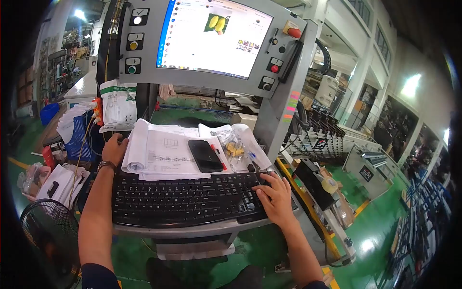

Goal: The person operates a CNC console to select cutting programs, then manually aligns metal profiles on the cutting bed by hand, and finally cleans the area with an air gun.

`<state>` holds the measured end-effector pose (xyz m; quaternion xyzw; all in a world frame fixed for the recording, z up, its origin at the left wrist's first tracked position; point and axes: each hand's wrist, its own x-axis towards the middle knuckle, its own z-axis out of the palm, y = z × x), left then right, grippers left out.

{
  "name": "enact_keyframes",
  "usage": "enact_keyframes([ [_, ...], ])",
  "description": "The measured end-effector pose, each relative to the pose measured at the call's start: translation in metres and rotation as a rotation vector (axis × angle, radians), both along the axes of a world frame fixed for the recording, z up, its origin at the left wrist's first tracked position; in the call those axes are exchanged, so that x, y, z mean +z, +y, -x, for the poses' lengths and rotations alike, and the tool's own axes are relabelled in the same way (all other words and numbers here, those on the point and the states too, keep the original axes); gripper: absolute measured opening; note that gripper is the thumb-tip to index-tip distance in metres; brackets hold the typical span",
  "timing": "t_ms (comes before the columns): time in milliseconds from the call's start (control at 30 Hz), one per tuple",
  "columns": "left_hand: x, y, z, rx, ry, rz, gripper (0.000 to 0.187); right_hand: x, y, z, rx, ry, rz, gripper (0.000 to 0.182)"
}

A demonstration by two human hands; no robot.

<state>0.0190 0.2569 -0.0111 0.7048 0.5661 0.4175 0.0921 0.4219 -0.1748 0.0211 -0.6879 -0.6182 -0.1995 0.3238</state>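
A black keyboard (168, 200) lies on the grey shelf of a machine console. Over its right end is my right hand (275, 196), fingers apart, with the fingertips at the number keys. My left hand (114, 150) rests at the left edge of a stack of printed papers (161, 144), thumb apart from the fingers and holding nothing that shows. On the papers lie a dark phone (206, 155) and a red pen (219, 156). A clear plastic bag with yellow pieces (235, 148) sits right of them.
Above the shelf, the console's screen (211, 36) shows a chat window with a yellow fruit picture. Buttons flank it, including a red emergency stop (293, 32). A white bag (118, 106) and a blue basket (81, 137) are at left, above a black fan (50, 236).
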Motion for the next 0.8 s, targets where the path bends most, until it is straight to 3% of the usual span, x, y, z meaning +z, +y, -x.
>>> enact_keyframes([
  [433,0.006,-0.008,-0.004,0.022,-0.009,0.036,0.050,-0.002,-0.026,0.017,0.079,0.096,-0.147,0.009],
  [800,0.007,-0.012,-0.005,0.010,-0.021,0.032,0.050,-0.004,-0.008,0.029,0.067,0.033,-0.104,0.013],
])
